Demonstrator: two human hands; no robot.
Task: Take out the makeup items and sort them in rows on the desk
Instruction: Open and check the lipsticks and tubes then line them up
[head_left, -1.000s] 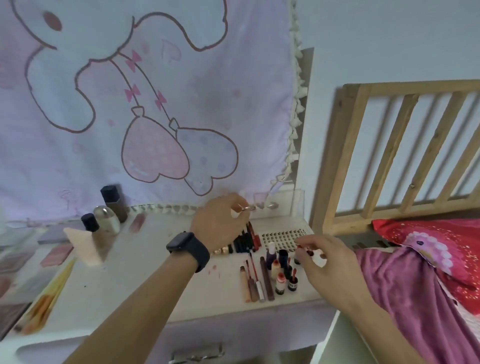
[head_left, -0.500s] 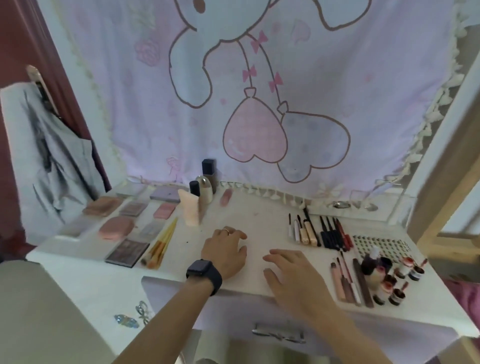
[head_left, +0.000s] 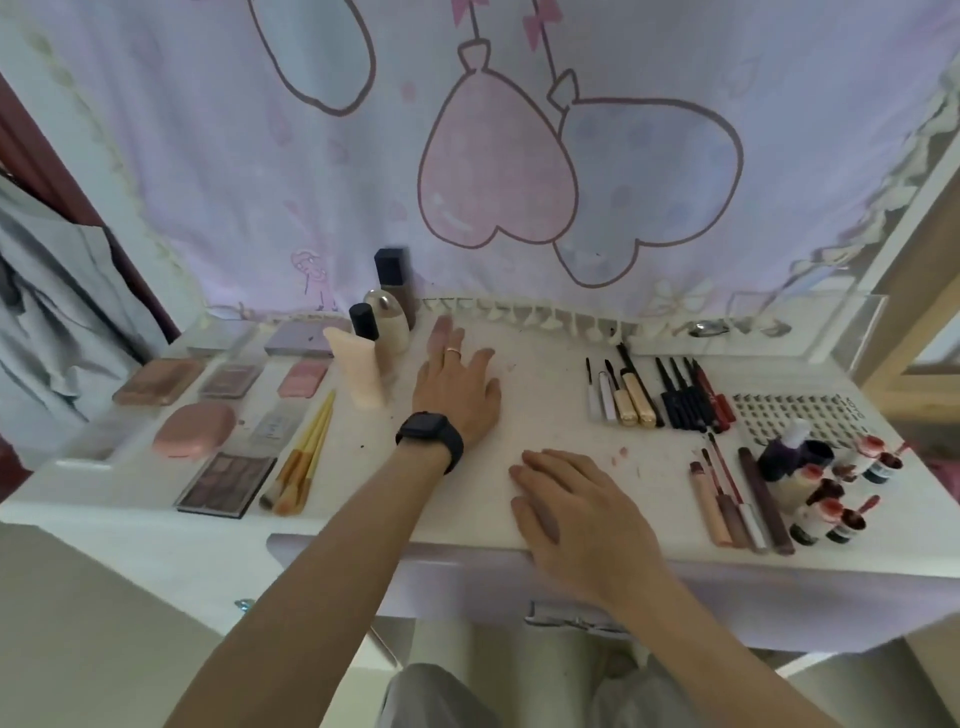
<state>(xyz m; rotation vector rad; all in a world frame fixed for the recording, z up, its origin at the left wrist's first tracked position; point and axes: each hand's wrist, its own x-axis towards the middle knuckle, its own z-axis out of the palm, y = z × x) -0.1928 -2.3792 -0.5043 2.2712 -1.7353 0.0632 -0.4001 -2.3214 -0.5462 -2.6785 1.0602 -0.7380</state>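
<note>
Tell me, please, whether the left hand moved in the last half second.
Yes: the left hand slid back on the desk, from near its front edge to beside the tube.

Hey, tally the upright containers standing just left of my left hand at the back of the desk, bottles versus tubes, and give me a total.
Bottles: 3
Cream tube: 1
Total: 4

Both hands lie flat on the white desk (head_left: 550, 384), fingers straight and holding nothing. A cream tube (head_left: 358, 371) and bottles (head_left: 388, 325) stand just left of the left hand (head_left: 457, 395) fingers. The right hand (head_left: 587, 509) rests at the front edge. Well right of its fingers lie rows of pencils (head_left: 685, 400) and lip glosses (head_left: 727, 499).
</note>
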